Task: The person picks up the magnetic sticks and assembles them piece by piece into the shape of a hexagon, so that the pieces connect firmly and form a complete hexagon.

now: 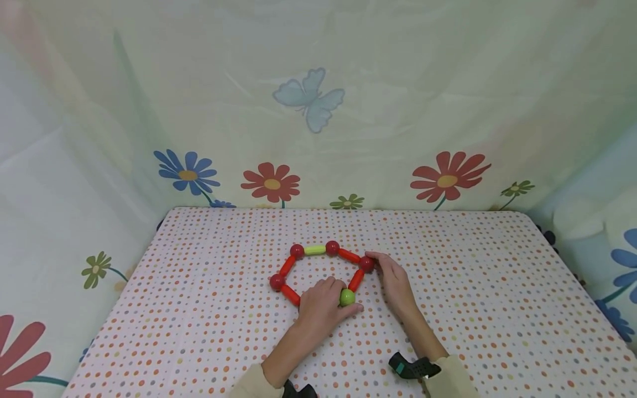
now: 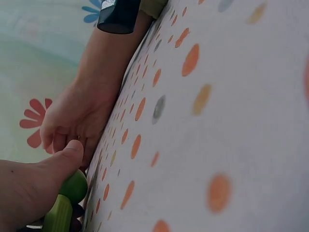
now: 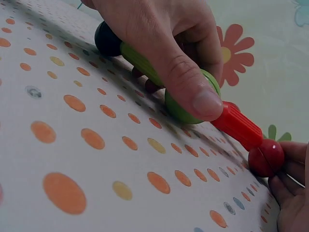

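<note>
A ring of toy rods and balls lies on the dotted table: red balls [image 1: 332, 247], red rods [image 1: 288, 266], a yellow-green rod [image 1: 314, 250] at the far side and a green ball [image 1: 347, 297] at the near right. My left hand [image 1: 323, 304] holds the green ball between thumb and fingers. It covers the near side of the ring; beneath it the right wrist view shows a green rod [image 3: 140, 63] and a dark ball [image 3: 107, 39]. My right hand [image 1: 395, 279] grips the rightmost red ball [image 3: 266, 158], joined to the green ball by a red rod [image 3: 239, 125].
The table [image 1: 199, 342] wears a white cloth with coloured dots. Behind it hangs a curtain [image 1: 378, 138] printed with flowers and a butterfly. Black straps with devices [image 1: 414, 367] sit at both wrists, close above the cloth.
</note>
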Demonstrator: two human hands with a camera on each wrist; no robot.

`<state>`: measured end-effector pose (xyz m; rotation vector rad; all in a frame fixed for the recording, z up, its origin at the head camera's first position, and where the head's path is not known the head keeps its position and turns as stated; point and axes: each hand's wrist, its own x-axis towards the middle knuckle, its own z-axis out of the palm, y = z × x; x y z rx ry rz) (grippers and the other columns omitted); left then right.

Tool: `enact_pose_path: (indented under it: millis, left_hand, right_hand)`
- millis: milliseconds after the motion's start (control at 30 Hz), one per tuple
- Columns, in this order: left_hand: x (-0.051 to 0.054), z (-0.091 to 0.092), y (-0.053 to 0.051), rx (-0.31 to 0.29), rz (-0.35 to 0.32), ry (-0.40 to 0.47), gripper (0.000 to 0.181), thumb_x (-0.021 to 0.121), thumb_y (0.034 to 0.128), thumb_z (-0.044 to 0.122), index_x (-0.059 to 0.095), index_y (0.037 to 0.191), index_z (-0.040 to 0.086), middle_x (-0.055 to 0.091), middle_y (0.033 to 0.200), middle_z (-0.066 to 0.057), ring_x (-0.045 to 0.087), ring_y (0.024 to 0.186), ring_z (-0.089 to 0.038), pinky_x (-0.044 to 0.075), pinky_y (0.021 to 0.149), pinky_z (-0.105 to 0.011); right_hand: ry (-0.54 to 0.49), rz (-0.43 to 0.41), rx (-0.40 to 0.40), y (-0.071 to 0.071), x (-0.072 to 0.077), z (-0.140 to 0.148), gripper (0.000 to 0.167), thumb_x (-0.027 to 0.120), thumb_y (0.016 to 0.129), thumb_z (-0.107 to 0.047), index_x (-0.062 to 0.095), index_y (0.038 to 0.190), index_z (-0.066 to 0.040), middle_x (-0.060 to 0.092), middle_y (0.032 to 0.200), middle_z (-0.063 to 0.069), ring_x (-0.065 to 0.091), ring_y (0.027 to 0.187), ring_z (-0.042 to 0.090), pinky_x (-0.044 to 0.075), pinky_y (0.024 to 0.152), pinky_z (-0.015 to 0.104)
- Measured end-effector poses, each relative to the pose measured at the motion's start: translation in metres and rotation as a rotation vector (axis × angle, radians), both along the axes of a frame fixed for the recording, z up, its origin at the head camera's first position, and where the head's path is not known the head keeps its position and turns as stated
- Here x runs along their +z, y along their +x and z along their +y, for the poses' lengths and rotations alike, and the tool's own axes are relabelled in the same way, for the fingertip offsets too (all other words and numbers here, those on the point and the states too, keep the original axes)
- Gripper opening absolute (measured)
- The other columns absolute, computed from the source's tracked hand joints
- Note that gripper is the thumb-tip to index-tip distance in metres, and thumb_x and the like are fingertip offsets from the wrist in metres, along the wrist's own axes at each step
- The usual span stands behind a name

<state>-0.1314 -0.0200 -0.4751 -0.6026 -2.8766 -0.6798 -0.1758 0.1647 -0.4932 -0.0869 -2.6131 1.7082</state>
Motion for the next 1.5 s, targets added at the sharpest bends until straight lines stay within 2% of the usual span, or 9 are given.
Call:
enact_pose_path:
  millis: [267,400,567,667,733,867,1000,1267,1500]
  left_hand:
    - [0.003,0.003,-0.003,-0.029,-0.02,-0.019,0.048,0.068,0.0807,0.057,0.068,0.105,0.015,0.052,0.078,0.007,0.042,0.066,-0.005,0.03,0.052,-0.016]
    - [0.012,-0.005,-0.006,-0.02,-0.037,-0.055,0.052,0.063,0.0844,0.059,0.067,0.114,0.016,0.062,0.094,0.004,0.055,0.084,-0.012,0.044,0.072,-0.024]
    - [0.031,-0.044,-0.019,0.175,-0.037,-0.068,0.051,0.06,0.0908,0.052,0.061,0.125,0.015,0.063,0.121,-0.005,0.056,0.111,-0.024,0.047,0.094,-0.042]
    - [0.037,-0.076,-0.027,0.31,-0.075,-0.047,0.048,0.064,0.0916,0.041,0.058,0.13,0.013,0.06,0.122,-0.01,0.056,0.106,-0.027,0.051,0.082,-0.04]
    - [0.036,-0.094,-0.029,0.341,-0.136,-0.006,0.047,0.065,0.0921,0.035,0.057,0.133,0.014,0.06,0.121,-0.011,0.057,0.098,-0.024,0.051,0.073,-0.036]
    - [0.026,-0.115,-0.03,0.269,-0.277,0.183,0.04,0.063,0.0944,0.029,0.057,0.132,0.017,0.063,0.113,-0.004,0.059,0.089,-0.015,0.049,0.068,-0.028]
    - [0.015,-0.12,-0.031,0.173,-0.305,0.326,0.035,0.062,0.0953,0.027,0.059,0.13,0.018,0.064,0.118,0.0,0.061,0.101,-0.013,0.054,0.084,-0.033]
    - [0.008,-0.124,-0.034,0.077,-0.218,0.39,0.024,0.062,0.095,0.02,0.065,0.119,0.018,0.062,0.121,0.001,0.058,0.093,-0.012,0.05,0.081,-0.027]
    - [0.004,-0.118,-0.036,0.094,-0.196,0.368,0.019,0.062,0.0953,0.021,0.068,0.113,0.017,0.064,0.117,0.001,0.06,0.096,-0.012,0.052,0.085,-0.032]
  right_hand:
    - [0.018,0.02,0.033,-0.001,0.002,0.005,0.054,0.022,0.106,-0.045,0.061,0.128,-0.014,0.059,0.137,0.008,0.05,0.133,0.026,0.031,0.116,0.046]
    - [0.019,0.042,0.021,0.001,0.002,0.005,0.046,0.031,0.106,-0.04,0.061,0.128,-0.014,0.059,0.137,0.009,0.047,0.136,0.026,0.031,0.116,0.046]
    - [0.093,0.109,0.059,0.003,0.0,0.0,0.031,0.055,0.098,-0.02,0.059,0.128,-0.013,0.061,0.13,0.008,0.056,0.122,0.025,0.045,0.104,0.045]
    - [0.157,0.183,0.113,0.003,-0.002,-0.002,0.035,0.063,0.092,-0.014,0.06,0.127,-0.014,0.06,0.131,0.008,0.055,0.123,0.026,0.045,0.105,0.047]
    - [0.193,0.226,0.146,0.004,-0.002,-0.003,0.035,0.065,0.09,-0.015,0.062,0.125,-0.015,0.057,0.135,0.008,0.051,0.127,0.028,0.041,0.107,0.051]
    - [0.228,0.264,0.189,0.003,-0.001,-0.004,0.031,0.067,0.088,-0.017,0.066,0.118,-0.015,0.054,0.139,0.01,0.045,0.131,0.032,0.037,0.105,0.057]
    - [0.217,0.241,0.199,0.003,-0.001,-0.006,0.021,0.069,0.086,-0.019,0.069,0.108,-0.015,0.052,0.139,0.009,0.043,0.131,0.032,0.036,0.105,0.059]
    - [0.241,0.244,0.249,0.002,-0.004,-0.011,0.009,0.072,0.085,-0.023,0.069,0.093,-0.021,0.049,0.143,0.01,0.041,0.13,0.032,0.036,0.103,0.059]
    - [0.267,0.253,0.253,0.004,-0.005,-0.009,0.005,0.07,0.087,-0.023,0.065,0.087,-0.022,0.048,0.143,0.01,0.041,0.131,0.034,0.035,0.104,0.061]
